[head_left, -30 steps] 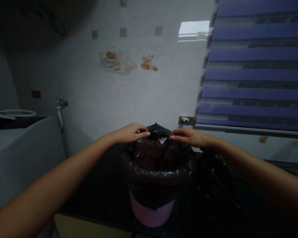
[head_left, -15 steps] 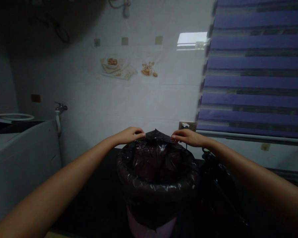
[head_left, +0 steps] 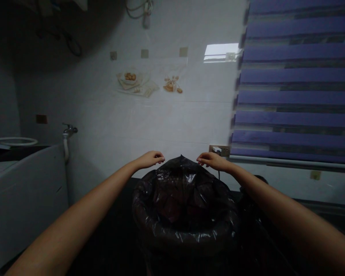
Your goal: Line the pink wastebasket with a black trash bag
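Observation:
A black garbage bag [head_left: 186, 234] lines a round bin, its front folded down over the rim. The far edge of the bag rises to a peak between my hands. My left hand [head_left: 150, 159] is at the left of that peak, thumb and fingers pinched at the bag's edge. On the other side, my right hand [head_left: 214, 160] pinches the edge in the same way, fingers curled. The dim light hides most of the bin and the inside of the bag.
A white washing machine [head_left: 25, 195] stands at the left, near a wall tap [head_left: 70, 129]. Behind the bin is a tiled wall with a socket and plug [head_left: 217, 149]. A purple striped blind [head_left: 296, 97] hangs at the right. Dark plastic [head_left: 258, 218] lies beside the bin.
The bag's far edge stands up higher between my hands. My hands have shifted only slightly. The view has tilted up a little, and the bin's pink lower part has nearly gone from sight.

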`<state>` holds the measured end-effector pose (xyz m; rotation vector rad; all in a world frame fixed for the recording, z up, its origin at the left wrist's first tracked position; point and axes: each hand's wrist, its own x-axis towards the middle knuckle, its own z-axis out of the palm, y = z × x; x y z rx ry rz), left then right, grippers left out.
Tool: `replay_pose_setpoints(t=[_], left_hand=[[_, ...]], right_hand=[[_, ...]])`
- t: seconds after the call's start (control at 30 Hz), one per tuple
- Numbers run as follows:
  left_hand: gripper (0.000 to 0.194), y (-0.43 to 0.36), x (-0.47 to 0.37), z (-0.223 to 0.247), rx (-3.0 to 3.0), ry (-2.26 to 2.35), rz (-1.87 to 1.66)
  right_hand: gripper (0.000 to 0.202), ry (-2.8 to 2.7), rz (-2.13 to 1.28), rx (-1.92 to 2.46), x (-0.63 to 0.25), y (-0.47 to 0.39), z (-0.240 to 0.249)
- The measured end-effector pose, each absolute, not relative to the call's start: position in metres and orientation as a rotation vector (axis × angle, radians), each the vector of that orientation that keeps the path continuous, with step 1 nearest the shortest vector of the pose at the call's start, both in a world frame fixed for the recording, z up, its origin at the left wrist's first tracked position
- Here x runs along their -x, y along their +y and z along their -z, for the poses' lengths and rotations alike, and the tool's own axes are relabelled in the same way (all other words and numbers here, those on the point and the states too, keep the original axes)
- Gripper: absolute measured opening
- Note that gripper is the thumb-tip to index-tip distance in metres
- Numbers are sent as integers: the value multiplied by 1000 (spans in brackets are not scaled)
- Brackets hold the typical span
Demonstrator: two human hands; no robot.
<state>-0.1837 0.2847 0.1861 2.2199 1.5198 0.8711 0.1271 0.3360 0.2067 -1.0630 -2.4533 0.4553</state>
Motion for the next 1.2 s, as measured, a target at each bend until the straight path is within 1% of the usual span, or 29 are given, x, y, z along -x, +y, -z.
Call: replay_pose_setpoints(t=[0.1, 0.17, 0.33, 0.47, 0.67, 0.8, 1.0, 1.2], left_hand=[[36, 296, 186, -177, -2146, 1511, -905], [37, 302, 186, -172, -2103, 1503, -902], [35, 311, 182, -164, -2076, 1483, -823], [35, 313, 180, -161, -2094, 1452, -813], [32, 310, 179, -159, -2065, 1373, -860], [33, 308, 177, -158, -2051, 1285, -885], [33, 310, 179, -156, -2010, 1300, -901], [32, 317, 185, -149, -1979, 1329, -982]], right_hand=[[30, -2397, -416, 1066, -125, 341, -202], [32, -2354, -456, 1118, -125, 345, -198], [34, -2330, -771, 1140, -126, 357, -188], [32, -2334, -902, 1062, -129, 364, -182], [36, -2313, -995, 1024, -130, 362, -180], [32, -2284, -1078, 988, -128, 357, -181], [25, -2210, -1151, 962, -126, 353, -179], [27, -2068, -1153, 1040, -128, 352, -174]])
